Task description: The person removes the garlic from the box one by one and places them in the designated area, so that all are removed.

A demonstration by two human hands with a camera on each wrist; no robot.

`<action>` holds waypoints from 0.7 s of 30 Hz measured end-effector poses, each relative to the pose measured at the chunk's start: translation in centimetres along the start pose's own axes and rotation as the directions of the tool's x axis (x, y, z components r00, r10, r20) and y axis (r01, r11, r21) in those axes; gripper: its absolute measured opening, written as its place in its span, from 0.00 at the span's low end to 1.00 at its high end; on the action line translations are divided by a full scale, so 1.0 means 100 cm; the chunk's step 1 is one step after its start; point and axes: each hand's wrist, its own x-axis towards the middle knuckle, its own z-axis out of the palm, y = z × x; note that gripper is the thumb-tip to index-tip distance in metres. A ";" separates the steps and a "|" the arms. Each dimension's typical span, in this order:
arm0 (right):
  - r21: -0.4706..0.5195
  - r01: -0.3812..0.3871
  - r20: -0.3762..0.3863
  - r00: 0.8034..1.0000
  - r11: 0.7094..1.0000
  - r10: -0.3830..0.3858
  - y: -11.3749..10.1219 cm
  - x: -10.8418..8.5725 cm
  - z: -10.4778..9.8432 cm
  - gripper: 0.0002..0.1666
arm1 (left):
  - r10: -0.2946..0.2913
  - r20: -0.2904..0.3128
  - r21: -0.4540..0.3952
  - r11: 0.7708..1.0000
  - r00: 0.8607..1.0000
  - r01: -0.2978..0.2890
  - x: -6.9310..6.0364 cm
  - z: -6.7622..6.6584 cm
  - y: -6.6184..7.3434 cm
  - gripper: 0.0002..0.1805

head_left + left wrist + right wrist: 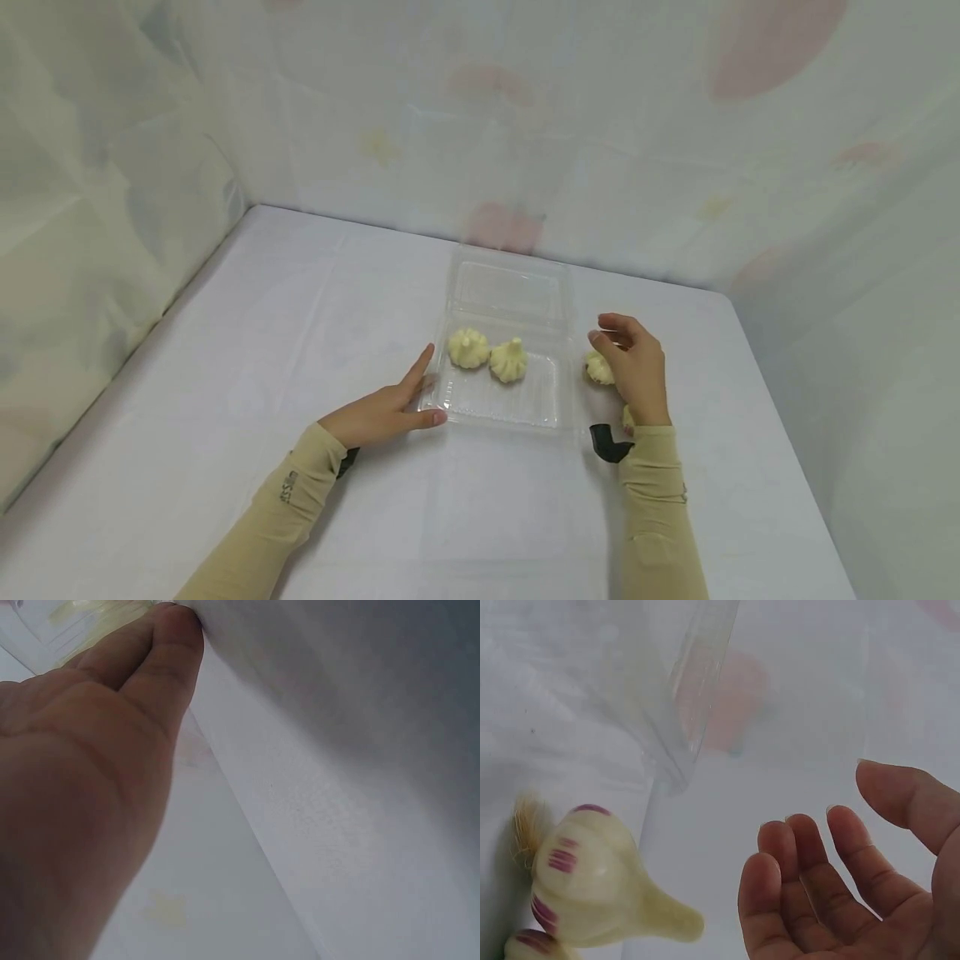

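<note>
A clear plastic clamshell container [510, 407] lies open on the table, its lid [510, 287] folded back. Two pale garlic bulbs [468, 348] sit side by side in the base, toward its far left. My left hand [382, 414] rests at the container's left edge, fingers straight and thumb at the near left corner. On the right, my right hand [636, 367] hovers beside another garlic bulb [592, 881] with purple streaks and roots; its fingers are bent loosely, thumb apart, holding nothing. Part of a further bulb [627, 420] shows by the right wrist.
A white cloth covers the table [360, 517]. Pale printed curtains [337, 125] hang behind it and at both sides. A black wrist mount [609, 444] sticks out from the right wrist, left of the sleeve.
</note>
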 end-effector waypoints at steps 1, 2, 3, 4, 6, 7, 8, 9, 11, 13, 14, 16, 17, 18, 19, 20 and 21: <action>0.011 -0.001 0.010 1.000 1.000 0.001 0.000 0.000 0.001 0.21 | 0.001 0.000 0.002 1.000 1.000 -0.001 0.000 0.000 0.000 0.59; 0.025 0.001 0.021 1.000 1.000 -0.002 -0.001 -0.001 0.002 0.21 | 0.003 -0.002 0.005 1.000 1.000 -0.003 0.001 0.000 0.000 0.59; 0.038 0.003 0.034 0.999 0.999 -0.004 -0.002 -0.002 0.003 0.21 | 0.005 -0.003 0.006 1.000 1.000 -0.005 0.001 0.000 0.000 0.59; 0.049 0.003 0.046 0.999 0.999 -0.005 -0.003 -0.003 0.003 0.21 | 0.005 -0.003 0.006 1.000 1.000 -0.005 0.001 0.000 -0.001 0.59; 0.058 0.002 0.057 0.998 0.998 -0.005 -0.005 -0.005 0.003 0.22 | 0.009 -0.003 0.005 1.000 1.000 -0.009 0.002 0.001 -0.002 0.59; 0.058 0.000 0.059 0.998 0.998 -0.003 -0.006 -0.005 0.003 0.22 | 0.011 -0.001 0.005 1.000 1.000 -0.011 0.002 0.001 -0.002 0.59; 0.058 -0.003 0.060 0.998 0.998 0.000 -0.007 -0.006 0.003 0.22 | 0.011 0.000 0.006 1.000 1.000 -0.011 0.002 0.001 -0.002 0.59; 0.059 -0.005 0.061 0.998 0.998 0.001 -0.008 -0.006 0.002 0.22 | 0.010 0.002 0.006 1.000 1.000 -0.011 0.002 0.001 -0.002 0.59; 0.069 -0.013 0.065 0.998 0.998 0.008 -0.008 -0.007 0.002 0.22 | 0.007 0.002 0.009 1.000 1.000 -0.007 0.002 0.001 -0.002 0.59; 0.093 -0.026 0.076 0.997 0.995 0.019 -0.009 -0.007 0.003 0.22 | 0.007 0.003 0.014 1.000 1.000 -0.007 0.002 0.000 -0.001 0.59; 0.100 -0.031 0.082 0.996 0.995 0.023 -0.009 -0.007 0.004 0.23 | 0.008 0.002 0.014 1.000 1.000 -0.008 0.002 0.000 -0.001 0.59; 0.120 -0.043 0.093 0.995 0.992 0.032 -0.009 -0.007 0.006 0.24 | 0.010 0.001 0.014 1.000 1.000 -0.010 0.001 0.000 0.000 0.59; 0.124 -0.045 0.098 0.995 0.991 0.033 -0.009 -0.008 0.007 0.24 | 0.013 0.003 0.013 1.000 1.000 -0.013 0.001 0.000 0.000 0.59; 0.129 -0.046 0.099 0.995 0.991 0.034 -0.009 -0.008 0.009 0.24 | 0.016 0.004 0.011 1.000 1.000 -0.016 0.001 0.000 0.001 0.59; 0.134 -0.043 0.101 0.994 0.990 0.029 -0.010 -0.009 0.011 0.24 | 0.020 0.005 0.009 1.000 1.000 -0.020 0.000 0.000 0.000 0.58; 0.135 -0.038 0.105 0.994 0.990 0.024 -0.010 -0.009 0.013 0.24 | 0.017 0.005 0.007 1.000 1.000 -0.017 0.000 0.001 0.000 0.58; 0.142 -0.035 0.110 0.994 0.989 0.019 -0.011 -0.010 0.014 0.23 | 0.016 0.006 0.006 1.000 1.000 -0.016 0.000 0.001 0.000 0.58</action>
